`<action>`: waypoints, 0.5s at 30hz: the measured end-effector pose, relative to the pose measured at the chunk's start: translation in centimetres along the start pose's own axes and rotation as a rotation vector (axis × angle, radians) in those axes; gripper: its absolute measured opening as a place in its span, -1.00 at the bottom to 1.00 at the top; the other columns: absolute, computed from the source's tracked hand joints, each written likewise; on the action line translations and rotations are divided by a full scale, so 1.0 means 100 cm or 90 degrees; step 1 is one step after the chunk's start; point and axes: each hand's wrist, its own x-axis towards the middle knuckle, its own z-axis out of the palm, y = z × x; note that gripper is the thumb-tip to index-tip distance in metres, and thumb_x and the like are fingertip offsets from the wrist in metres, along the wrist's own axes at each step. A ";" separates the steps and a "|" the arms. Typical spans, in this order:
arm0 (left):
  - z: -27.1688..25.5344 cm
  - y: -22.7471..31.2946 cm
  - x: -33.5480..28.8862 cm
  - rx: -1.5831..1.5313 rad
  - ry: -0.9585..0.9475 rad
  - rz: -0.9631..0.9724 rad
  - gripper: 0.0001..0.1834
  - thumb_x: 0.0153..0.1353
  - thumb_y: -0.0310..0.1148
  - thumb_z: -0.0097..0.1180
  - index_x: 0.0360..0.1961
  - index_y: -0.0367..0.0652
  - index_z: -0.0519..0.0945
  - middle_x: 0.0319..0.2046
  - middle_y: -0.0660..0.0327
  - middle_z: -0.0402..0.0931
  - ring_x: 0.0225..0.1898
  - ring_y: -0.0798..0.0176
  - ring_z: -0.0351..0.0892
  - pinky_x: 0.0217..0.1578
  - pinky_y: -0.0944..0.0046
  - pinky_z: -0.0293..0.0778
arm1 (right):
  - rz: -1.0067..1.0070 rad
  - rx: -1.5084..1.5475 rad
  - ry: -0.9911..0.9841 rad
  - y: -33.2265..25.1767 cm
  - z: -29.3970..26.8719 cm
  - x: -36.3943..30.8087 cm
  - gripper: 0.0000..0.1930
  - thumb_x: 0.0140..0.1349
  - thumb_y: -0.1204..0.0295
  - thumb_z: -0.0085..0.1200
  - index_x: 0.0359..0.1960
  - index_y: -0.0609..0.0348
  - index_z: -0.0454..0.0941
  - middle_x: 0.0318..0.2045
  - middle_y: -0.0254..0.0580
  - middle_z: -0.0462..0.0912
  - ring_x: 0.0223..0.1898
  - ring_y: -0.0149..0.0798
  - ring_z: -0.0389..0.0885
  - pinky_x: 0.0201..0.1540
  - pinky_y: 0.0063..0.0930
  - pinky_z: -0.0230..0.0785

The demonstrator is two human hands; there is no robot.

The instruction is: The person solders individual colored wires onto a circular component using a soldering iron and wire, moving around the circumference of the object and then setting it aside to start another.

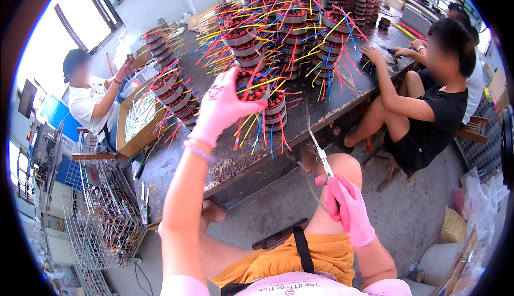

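My left hand (pixel 222 106), in a pink glove, reaches out over the dark worktable (pixel 176 157) and grips a motor stator (pixel 256 84) with red, yellow and blue wires at the top of a short stack near the table's front edge. My right hand (pixel 348 207), also pink-gloved, hangs over my right knee below the table edge and is closed on the handles of small metal scissors (pixel 319 154), whose tip points up toward the table. A thin thread trails from them.
Tall stacks of wired stators (pixel 292 33) cover the table's middle and far side. A person in black (pixel 428 114) sits at the right, another in white (pixel 91 100) at the left beside a cardboard box (pixel 136 119). A wire basket (pixel 101 215) stands at lower left.
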 end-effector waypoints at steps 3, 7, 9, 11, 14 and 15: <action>-0.037 -0.016 -0.048 -0.041 -0.011 -0.034 0.09 -0.27 -0.09 0.56 0.30 -0.36 0.34 0.14 -0.06 0.45 0.20 0.01 0.47 0.24 0.12 0.34 | 0.025 -0.007 -0.031 0.004 0.008 0.001 -0.61 0.51 0.19 -0.13 0.03 0.34 0.47 -0.73 -0.45 0.29 -0.73 -0.58 0.10 -0.65 -0.63 -0.05; -0.052 -0.069 -0.131 -0.006 -0.064 -0.106 0.12 -0.29 -0.11 0.58 0.31 -0.33 0.32 0.16 -0.07 0.43 0.21 -0.04 0.45 0.21 0.10 0.39 | 0.108 -0.018 -0.094 0.014 0.029 0.003 -0.61 0.50 0.18 -0.10 0.05 0.31 0.48 -0.71 -0.46 0.31 -0.70 -0.60 0.12 -0.63 -0.65 -0.04; -0.049 -0.094 -0.167 0.013 -0.089 -0.171 0.12 -0.29 -0.12 0.57 0.33 -0.33 0.31 0.19 -0.06 0.40 0.21 -0.07 0.45 0.22 0.10 0.39 | 0.159 -0.016 -0.125 0.021 0.042 0.005 -0.61 0.48 0.17 -0.06 0.04 0.30 0.49 -0.69 -0.47 0.33 -0.66 -0.62 0.14 -0.62 -0.67 -0.04; -0.041 -0.110 -0.188 0.004 -0.113 -0.217 0.12 -0.28 -0.10 0.56 0.33 -0.34 0.30 0.21 -0.07 0.39 0.22 -0.07 0.44 0.22 0.10 0.38 | 0.186 -0.030 -0.140 0.036 0.050 0.009 -0.61 0.48 0.16 -0.06 0.04 0.29 0.50 -0.68 -0.47 0.33 -0.65 -0.63 0.15 -0.62 -0.67 -0.04; -0.030 -0.130 -0.203 0.007 -0.127 -0.218 0.13 -0.26 -0.09 0.55 0.34 -0.35 0.28 0.23 -0.08 0.36 0.24 -0.10 0.41 0.23 0.09 0.37 | 0.206 -0.069 -0.149 0.050 0.066 0.014 -0.60 0.48 0.14 -0.07 0.01 0.28 0.51 -0.71 -0.48 0.27 -0.69 -0.61 0.09 -0.63 -0.65 -0.09; -0.027 -0.135 -0.207 0.009 -0.129 -0.218 0.13 -0.25 -0.09 0.54 0.34 -0.35 0.28 0.23 -0.09 0.35 0.24 -0.11 0.40 0.23 0.09 0.37 | 0.220 -0.076 -0.157 0.054 0.068 0.016 -0.60 0.48 0.15 -0.06 0.02 0.28 0.51 -0.69 -0.49 0.30 -0.67 -0.62 0.11 -0.62 -0.66 -0.08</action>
